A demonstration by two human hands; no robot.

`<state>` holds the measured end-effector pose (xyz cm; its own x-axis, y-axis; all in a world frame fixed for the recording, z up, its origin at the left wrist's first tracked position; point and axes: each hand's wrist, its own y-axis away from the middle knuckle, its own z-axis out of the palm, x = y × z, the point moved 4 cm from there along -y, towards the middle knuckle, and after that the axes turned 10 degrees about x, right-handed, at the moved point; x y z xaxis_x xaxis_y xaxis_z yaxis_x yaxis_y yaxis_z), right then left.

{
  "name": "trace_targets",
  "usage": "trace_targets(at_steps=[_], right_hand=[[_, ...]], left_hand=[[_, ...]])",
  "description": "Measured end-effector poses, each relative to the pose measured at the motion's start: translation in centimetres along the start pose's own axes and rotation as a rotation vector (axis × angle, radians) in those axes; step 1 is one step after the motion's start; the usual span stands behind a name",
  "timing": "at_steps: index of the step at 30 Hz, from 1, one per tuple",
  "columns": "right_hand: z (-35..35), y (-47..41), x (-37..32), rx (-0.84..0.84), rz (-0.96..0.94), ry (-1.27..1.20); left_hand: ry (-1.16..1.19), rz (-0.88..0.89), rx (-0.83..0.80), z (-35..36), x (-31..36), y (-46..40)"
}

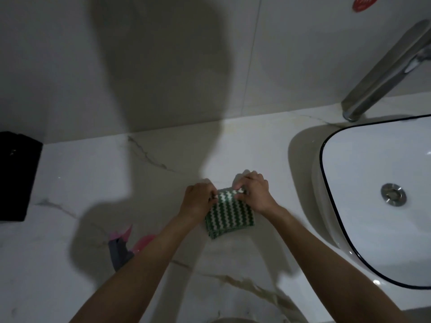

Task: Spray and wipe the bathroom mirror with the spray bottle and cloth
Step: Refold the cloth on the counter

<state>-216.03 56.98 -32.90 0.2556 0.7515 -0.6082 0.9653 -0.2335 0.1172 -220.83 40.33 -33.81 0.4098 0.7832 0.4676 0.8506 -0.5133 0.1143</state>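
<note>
On the marble table [93,183], a folded green-and-white cloth [229,216] lies between both hands. The left hand [198,201] pinches its 10 o'clock corner, the right hand [255,194] its 1 o'clock corner. The spray bottle [123,249] stands at 8 o'clock, nearer the left arm.

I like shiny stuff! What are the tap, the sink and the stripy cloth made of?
The tap looks like polished metal, probably chrome: it is silvery with bright glints. The sink seems to be glossy white ceramic with a dark rim line; light spots shine on it. The cloth, folded on the marble-look counter and pinched by the left hand and right hand, looks like soft, ridged green-and-white fabric, perhaps microfibre.
</note>
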Motion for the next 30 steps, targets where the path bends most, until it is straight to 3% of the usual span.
trace_targets(at_steps=[7,11,19,24,30], right_hand=[[-1.3,1.5,0.1,-0.021,0.131,-0.312],[-3.6,2.5,-0.7,0.048,0.144,-0.447],[-8.8,4.9,-4.3,0.143,-0.026,-0.524],[-10.2,6.6,-5.6,0.118,-0.114,-0.48],[-9.2,6.6,-5.0,0.137,-0.066,-0.344]], left_hand=[[0.303,-0.131,-0.026,-2.5,0.6,1.2],[0.411,-0.08,0.032,-4.8,1.8,2.4],[0.289,0.193,0.172,-8.4,4.3,4.8],[0.311,0.189,0.287,-10.1,5.0,6.1],[0.32,0.116,0.413,-10.5,5.0,6.4]])
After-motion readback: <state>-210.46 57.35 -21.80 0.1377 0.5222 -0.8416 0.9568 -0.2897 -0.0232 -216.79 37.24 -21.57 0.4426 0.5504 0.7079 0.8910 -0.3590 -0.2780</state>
